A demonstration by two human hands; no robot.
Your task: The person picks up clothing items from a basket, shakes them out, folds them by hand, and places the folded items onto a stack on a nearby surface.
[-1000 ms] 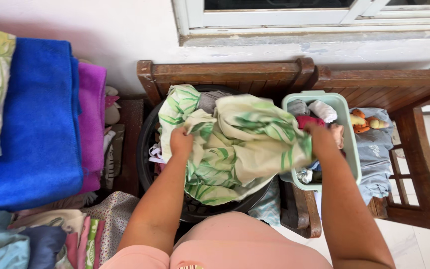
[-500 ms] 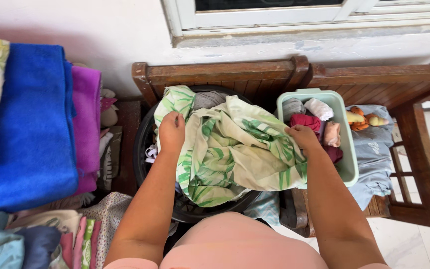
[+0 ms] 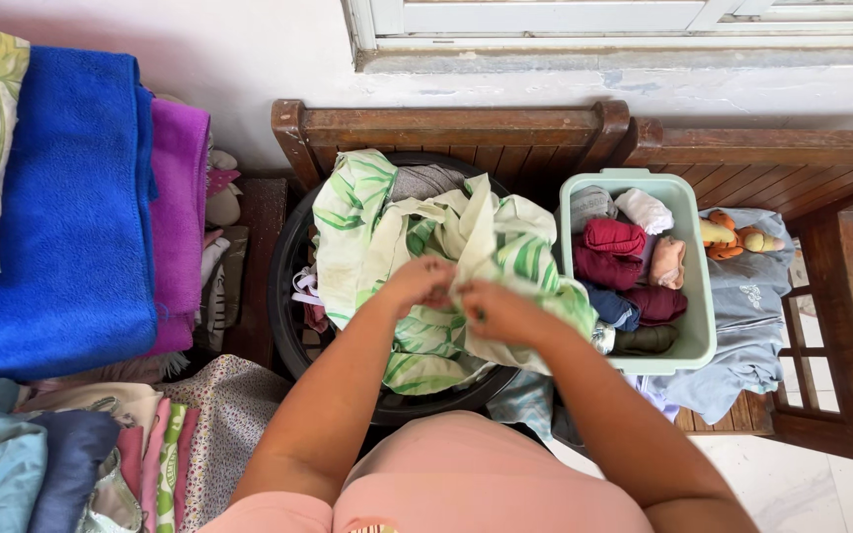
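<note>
Both our hands, left [image 3: 419, 283] and right [image 3: 493, 311], pinch leaf-print cloth [image 3: 466, 247] over basket [image 3: 283, 296]; looks light, floppy, so grip corners.

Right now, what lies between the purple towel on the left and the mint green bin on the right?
In the head view, a black round basket sits between the purple towel and the mint bin; over it both hands hold a leaf-print cloth.

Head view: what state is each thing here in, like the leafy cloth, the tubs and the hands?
Leaf-print cloth: bunched over the basket, pinched by both hands.
Left hand: closed on cloth.
Right hand: closed on cloth.
Black basket: full.
Green tub: filled with rolled clothes.
Blue towel: folded.
</note>
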